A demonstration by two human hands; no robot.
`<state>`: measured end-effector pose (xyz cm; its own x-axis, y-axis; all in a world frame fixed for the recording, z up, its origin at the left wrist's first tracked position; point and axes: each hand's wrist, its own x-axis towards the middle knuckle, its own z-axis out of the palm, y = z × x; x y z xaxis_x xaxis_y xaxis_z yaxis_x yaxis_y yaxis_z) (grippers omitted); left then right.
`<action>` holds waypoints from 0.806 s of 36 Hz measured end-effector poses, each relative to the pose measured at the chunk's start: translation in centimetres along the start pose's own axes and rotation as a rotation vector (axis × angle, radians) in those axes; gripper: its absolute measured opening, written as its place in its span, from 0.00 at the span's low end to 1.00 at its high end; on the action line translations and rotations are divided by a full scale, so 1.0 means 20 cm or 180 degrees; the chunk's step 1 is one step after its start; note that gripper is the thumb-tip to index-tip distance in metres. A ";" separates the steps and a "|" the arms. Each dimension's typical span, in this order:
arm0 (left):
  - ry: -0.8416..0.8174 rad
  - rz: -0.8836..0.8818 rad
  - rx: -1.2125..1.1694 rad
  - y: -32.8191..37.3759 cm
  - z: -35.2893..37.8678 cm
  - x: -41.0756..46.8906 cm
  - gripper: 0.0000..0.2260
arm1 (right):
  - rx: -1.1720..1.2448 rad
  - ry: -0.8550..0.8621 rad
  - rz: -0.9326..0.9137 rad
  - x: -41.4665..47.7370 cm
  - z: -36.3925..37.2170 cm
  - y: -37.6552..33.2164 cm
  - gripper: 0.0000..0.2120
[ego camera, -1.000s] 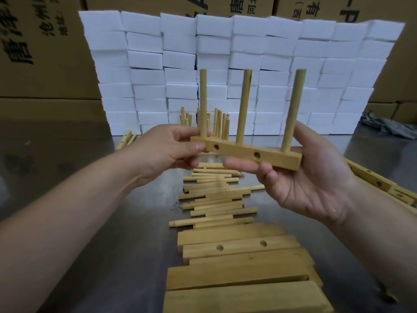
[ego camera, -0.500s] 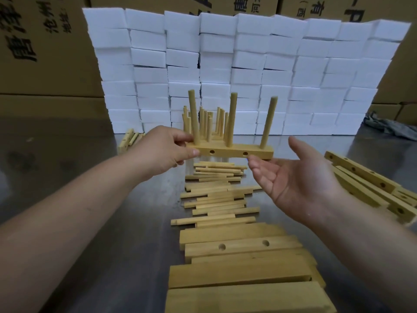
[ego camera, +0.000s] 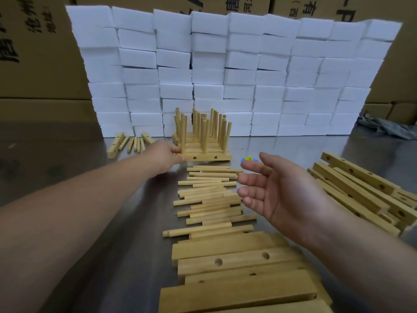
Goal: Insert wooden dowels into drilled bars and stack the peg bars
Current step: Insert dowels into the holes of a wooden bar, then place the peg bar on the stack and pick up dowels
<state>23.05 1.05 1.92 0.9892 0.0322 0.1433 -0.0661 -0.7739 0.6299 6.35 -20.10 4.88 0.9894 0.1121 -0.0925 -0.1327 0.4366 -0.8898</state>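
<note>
Nearest, under my right wrist, lie blank bars (ego camera: 237,260); loose dowels (ego camera: 209,195) run between my hands. My right hand (ego camera: 277,190) hovers palm up, spread wide, holding nothing. Farther out, my left hand (ego camera: 167,157) pinches the left end of the peg bar (ego camera: 207,157), which stands pegs up, touching the row (ego camera: 203,132) of finished ones just beyond that hand. I judge the best way is to nudge it flush and square against that row, let go gently so nothing tips, then send the free right hand down for a blank bar.
</note>
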 end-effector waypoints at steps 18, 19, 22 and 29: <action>0.0380 0.0339 0.0994 -0.03 0.09 0.08 0.07 | -0.0101 -0.0189 0.0009 0.00 0.01 0.01 0.11; 0.0408 0.0321 0.0985 -0.04 0.09 0.08 0.08 | -0.0111 -0.0185 0.0012 0.00 0.01 0.01 0.10; 0.0517 0.0268 0.0980 -0.05 0.09 0.08 0.10 | -0.0133 -0.0181 0.0011 -0.01 0.01 0.01 0.10; 0.0695 0.0245 0.1227 -0.04 0.11 0.09 0.10 | -0.0208 -0.0169 0.0009 -0.01 0.01 0.01 0.10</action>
<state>25.15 0.29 0.06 0.9297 0.0661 0.3622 -0.0436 -0.9571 0.2865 6.10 -19.79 4.88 0.9843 0.1610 -0.0728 -0.1295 0.3771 -0.9171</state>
